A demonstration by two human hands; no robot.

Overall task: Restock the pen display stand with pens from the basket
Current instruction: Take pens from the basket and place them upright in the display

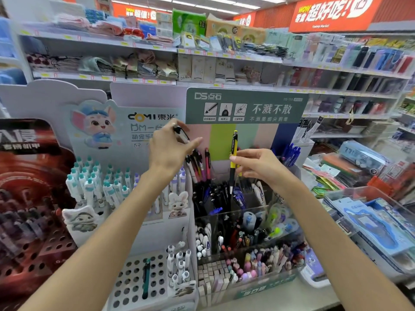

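The right hand [258,167] pinches a yellow pen [233,158] upright above the display stand's [244,108] dark pens; the left hand [170,149] grips a black pen [180,132]; lower it tip-first, straight.

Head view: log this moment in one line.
left hand: holds black pen | right hand: pinches yellow-black pen upright | above clear-walled pen stand

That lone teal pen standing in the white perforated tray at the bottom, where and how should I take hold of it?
Grip the teal pen by its upper barrel, coming straight down from above. It stands nearly upright in a hole of the perforated tray, with its lower end seated there, so only the upper part is free. The holes around it look empty, leaving finger room on both sides; then lift along its axis.
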